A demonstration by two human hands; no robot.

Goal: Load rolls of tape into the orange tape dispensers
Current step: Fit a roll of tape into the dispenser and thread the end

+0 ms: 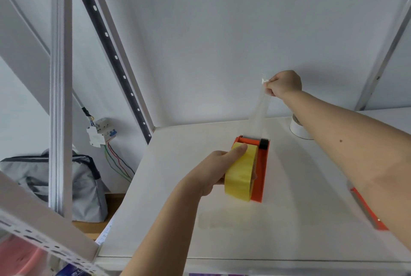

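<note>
An orange tape dispenser [262, 171] lies on the white table [178, 197] with a yellow roll of tape [239, 177] seated in it. My left hand [213, 171] grips the roll from the left, thumb over its top. A clear strip of tape [259, 111] runs up from the dispenser's front, by the black cutter [264, 143]. My right hand [283, 84] pinches the strip's end, raised well above and behind the dispenser. A second orange dispenser [369, 211] lies at the right, partly hidden by my right forearm.
A white roll of tape [299, 130] stands at the back right, behind my right arm. Metal shelf posts [61, 97] rise at the left. A grey bag [89, 186] and loose wiring [111, 153] sit beyond the table's left edge.
</note>
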